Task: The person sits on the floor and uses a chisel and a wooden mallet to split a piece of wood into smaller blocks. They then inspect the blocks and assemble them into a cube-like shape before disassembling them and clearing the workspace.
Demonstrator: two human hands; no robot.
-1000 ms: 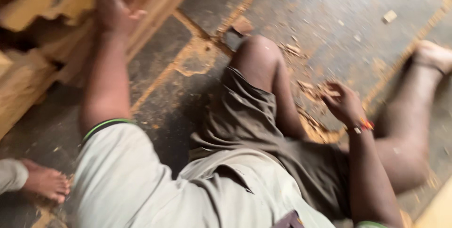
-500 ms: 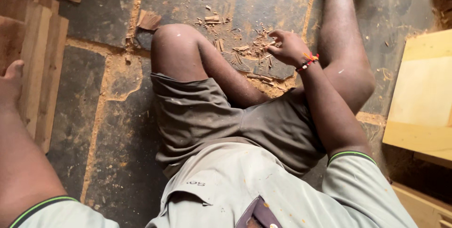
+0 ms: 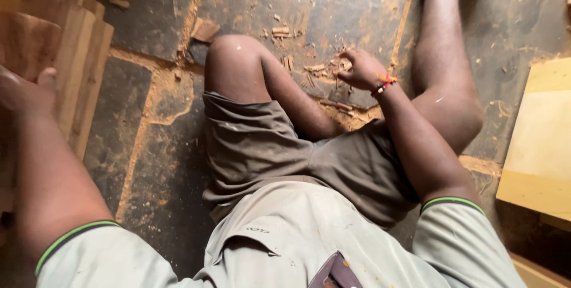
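- The person sits on the stone floor (image 3: 160,163), one knee bent up near the middle, the other leg stretched far to the right — a low posture that keeps the floor between the legs within easy reach.
- The right hand (image 3: 360,71) is down among the wood chips (image 3: 318,71) scattered in that gap, fingers curled loosely and pinched over the litter; whether it actually has a chip between the fingertips I cannot tell.
- A red and yellow band (image 3: 383,83) sits at that wrist.
- The left hand (image 3: 27,94) reaches out to the left, resting against the stacked boards (image 3: 71,56) — it looks like a bracing touch, taking weight as the body leans. Only the thumb and back of the hand show, so how far it is open cannot be told, and no grip on a board is visible.
- The boards lie in a stepped pile at the left edge, well apart from the chips.
- A pale wooden panel (image 3: 538,145) lies flat at the right, near the outstretched leg, touched by neither hand.
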